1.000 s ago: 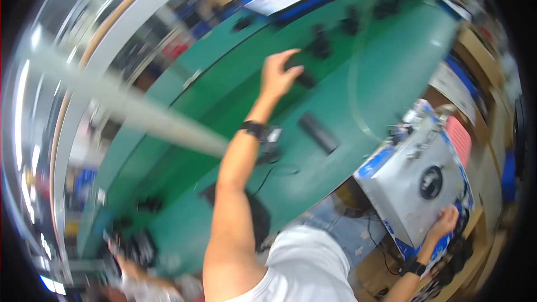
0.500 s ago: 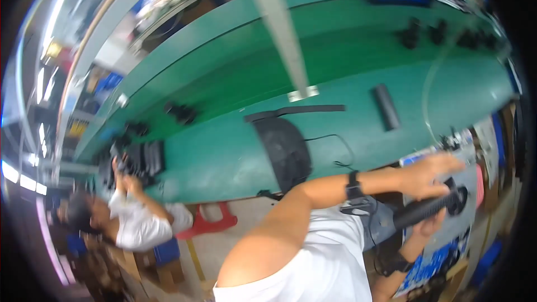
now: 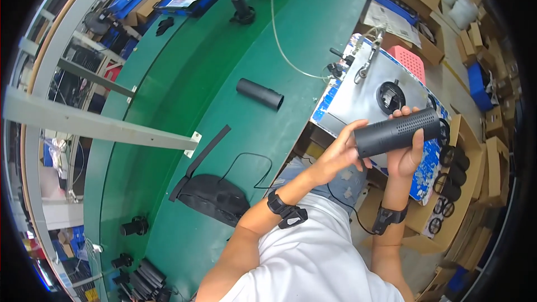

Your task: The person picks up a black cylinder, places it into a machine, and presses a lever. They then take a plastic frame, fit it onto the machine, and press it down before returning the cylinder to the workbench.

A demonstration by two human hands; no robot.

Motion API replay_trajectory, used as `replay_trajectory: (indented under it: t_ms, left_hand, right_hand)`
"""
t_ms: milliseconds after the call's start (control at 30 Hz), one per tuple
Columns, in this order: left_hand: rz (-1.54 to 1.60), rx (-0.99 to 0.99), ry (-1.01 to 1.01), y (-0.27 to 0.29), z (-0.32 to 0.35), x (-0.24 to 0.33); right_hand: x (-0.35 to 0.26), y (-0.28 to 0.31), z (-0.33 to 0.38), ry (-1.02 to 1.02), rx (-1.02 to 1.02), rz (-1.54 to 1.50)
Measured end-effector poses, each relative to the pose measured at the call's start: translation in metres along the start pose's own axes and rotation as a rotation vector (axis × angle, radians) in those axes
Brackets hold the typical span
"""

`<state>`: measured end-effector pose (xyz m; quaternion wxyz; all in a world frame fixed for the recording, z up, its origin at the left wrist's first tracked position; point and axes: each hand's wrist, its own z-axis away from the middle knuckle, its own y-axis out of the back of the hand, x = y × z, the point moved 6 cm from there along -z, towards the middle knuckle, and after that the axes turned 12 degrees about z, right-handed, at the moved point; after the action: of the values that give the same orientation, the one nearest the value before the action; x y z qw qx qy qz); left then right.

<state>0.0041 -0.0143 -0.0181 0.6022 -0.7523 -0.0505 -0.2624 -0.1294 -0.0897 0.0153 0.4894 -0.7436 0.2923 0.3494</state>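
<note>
Both of my hands hold a black cylindrical housing (image 3: 397,132) with a perforated band, tilted slightly over a small metal-topped side table (image 3: 352,103). My left hand (image 3: 340,154) has its fingers around the left end. Around the right part of the housing, my right hand (image 3: 407,156) is wrapped from below, with the thumb on the near side and fingertips showing over the far edge. A round black part (image 3: 391,97) lies on the metal top just beyond the housing. Each wrist wears a black strapped band.
On the green bench (image 3: 246,140) lie another black tube (image 3: 260,94) and a black pouch (image 3: 212,198) with strap and cord. A grey post (image 3: 112,128) crosses the left. An open carton (image 3: 456,190) of black parts stands right; a pink stool (image 3: 407,62) stands behind the table.
The view has swung rightward, bringing the side table and cartons further in. My left hand, earlier blurred above the housing, now grips its left end. The housing now lies nearer level.
</note>
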Motion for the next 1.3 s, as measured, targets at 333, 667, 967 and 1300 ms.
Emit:
replay_trajectory:
  t_ms: [333,667,967,1300]
  left_hand:
    - [-0.053,0.02,0.341,0.026,-0.019,-0.058]
    - [-0.306,0.283,0.363,0.096,0.02,-0.051]
    - [-0.232,0.374,0.303,0.12,0.031,-0.036]
    - [-0.231,0.405,0.274,0.123,0.031,-0.036]
  right_hand:
    - [-0.042,0.036,0.004,0.174,-0.54,0.15]
    - [-0.009,0.113,-0.094,0.208,0.196,0.717]
    - [0.033,0.1,-0.1,0.294,0.286,1.175]
    - [0.039,0.121,-0.097,0.136,0.208,0.978]
